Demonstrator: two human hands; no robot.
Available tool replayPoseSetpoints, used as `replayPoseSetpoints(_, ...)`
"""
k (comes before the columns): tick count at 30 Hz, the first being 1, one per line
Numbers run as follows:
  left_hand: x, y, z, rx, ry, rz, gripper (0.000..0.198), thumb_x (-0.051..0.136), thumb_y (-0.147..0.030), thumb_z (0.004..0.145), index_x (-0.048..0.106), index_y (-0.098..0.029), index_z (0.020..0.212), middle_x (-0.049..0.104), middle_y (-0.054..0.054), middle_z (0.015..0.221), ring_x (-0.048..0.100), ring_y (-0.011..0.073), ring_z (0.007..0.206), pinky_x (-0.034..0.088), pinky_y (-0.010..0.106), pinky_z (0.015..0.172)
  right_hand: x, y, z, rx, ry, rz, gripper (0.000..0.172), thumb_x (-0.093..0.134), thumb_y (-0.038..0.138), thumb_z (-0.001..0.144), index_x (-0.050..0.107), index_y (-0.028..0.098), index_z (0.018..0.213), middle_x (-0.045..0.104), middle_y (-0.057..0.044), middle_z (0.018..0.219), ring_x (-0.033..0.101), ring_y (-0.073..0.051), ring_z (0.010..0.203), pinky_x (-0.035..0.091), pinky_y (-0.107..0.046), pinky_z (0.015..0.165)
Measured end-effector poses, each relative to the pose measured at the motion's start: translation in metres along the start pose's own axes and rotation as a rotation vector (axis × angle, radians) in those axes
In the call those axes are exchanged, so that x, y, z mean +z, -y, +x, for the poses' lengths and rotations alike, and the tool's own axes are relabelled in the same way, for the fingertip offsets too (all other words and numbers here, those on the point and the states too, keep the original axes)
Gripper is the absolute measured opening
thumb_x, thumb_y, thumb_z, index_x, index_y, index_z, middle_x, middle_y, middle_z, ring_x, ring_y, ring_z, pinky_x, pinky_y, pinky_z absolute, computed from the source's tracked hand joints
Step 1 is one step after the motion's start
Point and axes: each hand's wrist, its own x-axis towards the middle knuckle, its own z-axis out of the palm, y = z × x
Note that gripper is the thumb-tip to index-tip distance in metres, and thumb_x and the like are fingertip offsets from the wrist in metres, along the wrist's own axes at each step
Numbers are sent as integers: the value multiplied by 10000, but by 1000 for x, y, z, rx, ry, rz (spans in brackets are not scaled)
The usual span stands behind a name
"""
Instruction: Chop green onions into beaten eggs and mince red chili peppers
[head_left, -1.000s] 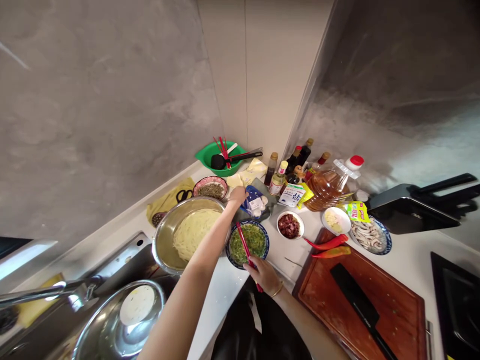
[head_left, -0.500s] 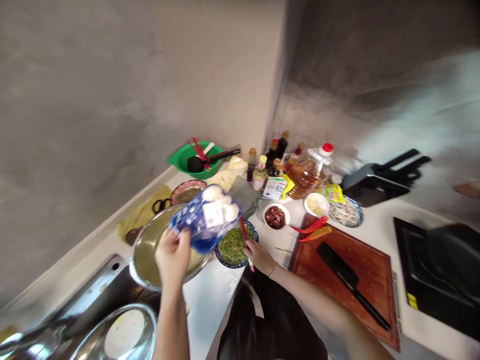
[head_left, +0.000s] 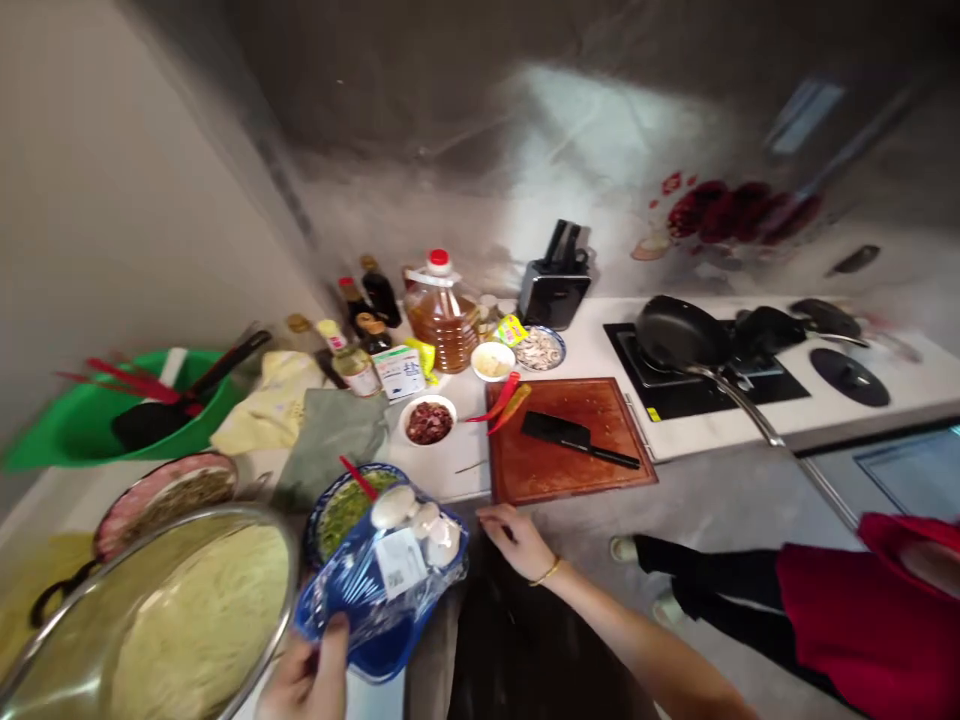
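My left hand [head_left: 307, 675] grips the near corner of a blue plastic tray of mushrooms [head_left: 375, 625], thumb on top. Clear film covers the tray, with a white label and several pale mushrooms at its far end. The tray is tilted and partly hides a blue-patterned bowl of chopped greens [head_left: 345, 510], where a red chopstick [head_left: 358, 478] rests. My right hand [head_left: 517, 540] holds nothing; its fingers are loosely bent and apart, in front of the counter's edge. Left of the tray, a large steel bowl [head_left: 281, 560] contains pale dough or batter.
A cleaver [head_left: 577, 440] lies on a wooden cutting board [head_left: 525, 475], beside red and orange peppers [head_left: 504, 402]. Behind stand a bowl of dark chopped food [head_left: 427, 422], an oil jug [head_left: 444, 325] and a knife block [head_left: 555, 290]. Pans [head_left: 679, 335] sit on the stove; a person in red [head_left: 832, 610] stands right.
My view has swung right, bringing the stove and another person into sight. My right hand has let go of the red chopstick and moved off the bowl. My left hand still carries the tray.
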Motion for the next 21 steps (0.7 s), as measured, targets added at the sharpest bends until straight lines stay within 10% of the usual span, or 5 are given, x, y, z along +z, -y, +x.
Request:
replayPoseSetpoints(8,137,-112,-57,366,563,-85,279,479,-411,779,638,-189,718,620,41,733,584,176,669,462,267,621,-131,2,-120,277,-210,487,652,600,561,729,462,228,1273,546,-104,1259,537,-253,1126,491,-399,875)
replayPoseSetpoints(14,228,-176,-127,276,803,-276,290,479,-463,809,563,-192,744,597,17,720,575,150,631,467,251,607,-212,-63,-180,509,-531,721,541,583,431,745,474,207,1226,633,-103,1105,660,-243,857,572,-373,619)
replayPoseSetpoints(21,284,-201,-177,176,764,-279,301,488,-453,813,606,-196,916,650,43,834,618,166,769,483,239,655,-367,-165,-148,642,-1073,585,447,442,419,785,493,149,1138,657,-71,905,656,-178,709,570,-311,598)
